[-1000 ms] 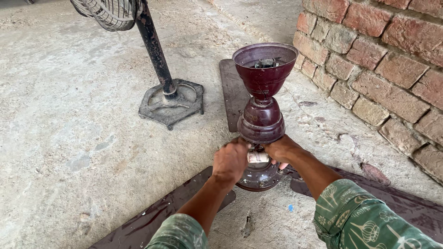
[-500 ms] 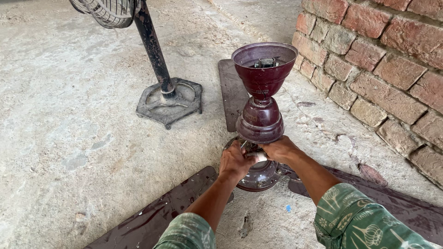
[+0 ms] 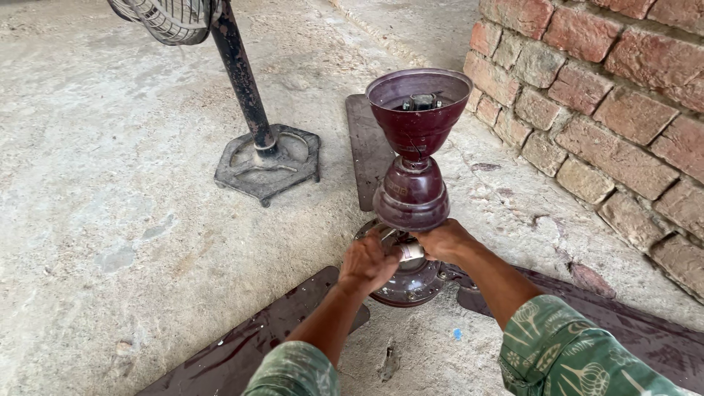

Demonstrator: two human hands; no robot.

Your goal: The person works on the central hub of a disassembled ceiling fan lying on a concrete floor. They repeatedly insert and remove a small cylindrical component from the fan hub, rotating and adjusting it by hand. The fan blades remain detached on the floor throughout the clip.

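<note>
A dark maroon ceiling fan lies on the concrete floor with its rod standing upright. Two maroon canopy cups sit on the rod: an upper cup [image 3: 419, 110] open upward and a lower bell-shaped cup [image 3: 411, 194]. My left hand [image 3: 369, 262] and my right hand [image 3: 442, 240] both close around the rod just under the lower cup, above the round motor housing [image 3: 405, 284]. The rod itself is mostly hidden by my fingers. Three brown blades spread out flat: one at lower left [image 3: 249, 342], one at right [image 3: 623, 323], one behind [image 3: 367, 147].
A pedestal fan stands to the left, with a dark pole [image 3: 238, 73] on a hexagonal metal base [image 3: 268, 161]. A red brick wall [image 3: 601, 95] runs along the right side. The floor is rough concrete [image 3: 110, 220].
My left hand has shifted slightly rightward, closer onto the rod under the lower cup. The fan and its cups have stayed in place.
</note>
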